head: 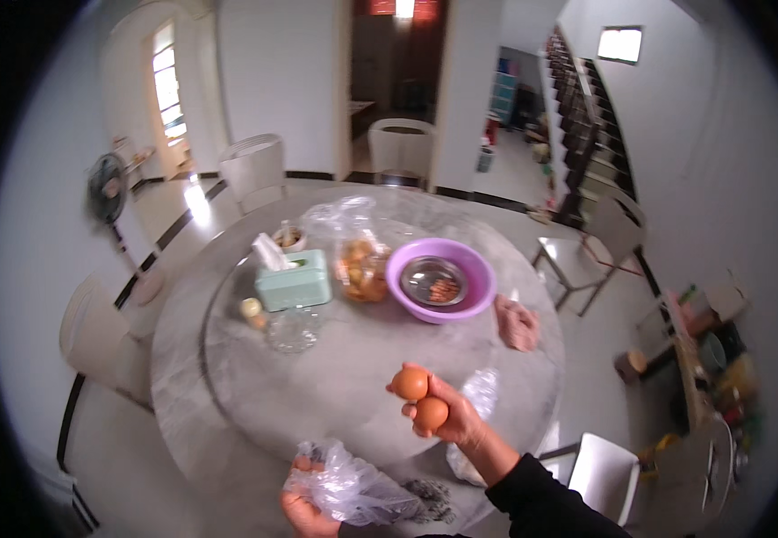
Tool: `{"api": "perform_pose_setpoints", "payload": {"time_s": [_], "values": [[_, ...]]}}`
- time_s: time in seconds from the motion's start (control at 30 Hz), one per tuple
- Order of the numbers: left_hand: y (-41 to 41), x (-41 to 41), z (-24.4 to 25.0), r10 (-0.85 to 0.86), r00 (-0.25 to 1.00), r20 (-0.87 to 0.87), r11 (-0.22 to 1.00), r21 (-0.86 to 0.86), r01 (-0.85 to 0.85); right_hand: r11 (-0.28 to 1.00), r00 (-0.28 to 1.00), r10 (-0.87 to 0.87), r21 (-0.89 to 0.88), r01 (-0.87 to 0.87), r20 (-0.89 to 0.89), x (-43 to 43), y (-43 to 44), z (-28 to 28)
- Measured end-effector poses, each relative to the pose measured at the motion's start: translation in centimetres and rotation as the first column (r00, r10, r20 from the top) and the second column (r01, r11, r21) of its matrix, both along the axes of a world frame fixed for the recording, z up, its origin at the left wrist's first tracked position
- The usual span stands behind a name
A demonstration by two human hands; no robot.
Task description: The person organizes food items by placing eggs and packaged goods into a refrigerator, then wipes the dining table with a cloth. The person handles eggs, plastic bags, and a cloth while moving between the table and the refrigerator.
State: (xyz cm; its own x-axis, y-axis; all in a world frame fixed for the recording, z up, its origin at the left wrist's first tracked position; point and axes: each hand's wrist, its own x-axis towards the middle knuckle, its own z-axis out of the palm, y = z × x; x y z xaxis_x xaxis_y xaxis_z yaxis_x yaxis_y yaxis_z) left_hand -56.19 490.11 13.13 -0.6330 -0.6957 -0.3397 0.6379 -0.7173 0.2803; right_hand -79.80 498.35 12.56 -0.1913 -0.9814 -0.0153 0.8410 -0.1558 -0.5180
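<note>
Two brown eggs, an upper egg (409,383) and a lower egg (431,413), are held in my right hand (459,417) above the round marble-patterned table. At the near edge, my left hand (305,508) grips a crumpled clear plastic bag (355,487); part of the fingers is hidden by the film. A dark speckled patch (432,501) shows beside that bag. Under my right forearm lies another clear plastic bag (479,393). Farther back, a purple basin (479,302) holds a metal bowl (419,276) with small reddish pieces inside.
On the turntable (355,356) stand a green tissue box (294,286), a bag of yellowish food (360,269), a clear glass dish (293,331) and a small jar (251,309). A pink cloth (516,323) lies right of the basin. Several chairs surround the table.
</note>
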Motion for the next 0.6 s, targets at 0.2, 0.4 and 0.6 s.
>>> {"api": "perform_pose_setpoints", "payload": {"time_s": [0.2,0.4,0.6], "values": [[3.9,1.2,0.3,-0.229,0.972,0.062,0.932,-0.275,0.237,0.957,0.963,-0.236,0.201,0.208,0.127,9.0,15.2,-1.2],[11.7,-2.1,2.8,-0.148,0.907,0.394,0.753,-0.550,0.362,0.788,0.803,-0.582,0.332,0.519,0.127,14.9,28.6,0.0],[29.7,-6.4,8.5,-0.127,0.991,0.029,0.517,-0.851,0.091,0.504,0.507,-0.860,0.229,0.832,0.050,19.1,42.8,1.4]]}}
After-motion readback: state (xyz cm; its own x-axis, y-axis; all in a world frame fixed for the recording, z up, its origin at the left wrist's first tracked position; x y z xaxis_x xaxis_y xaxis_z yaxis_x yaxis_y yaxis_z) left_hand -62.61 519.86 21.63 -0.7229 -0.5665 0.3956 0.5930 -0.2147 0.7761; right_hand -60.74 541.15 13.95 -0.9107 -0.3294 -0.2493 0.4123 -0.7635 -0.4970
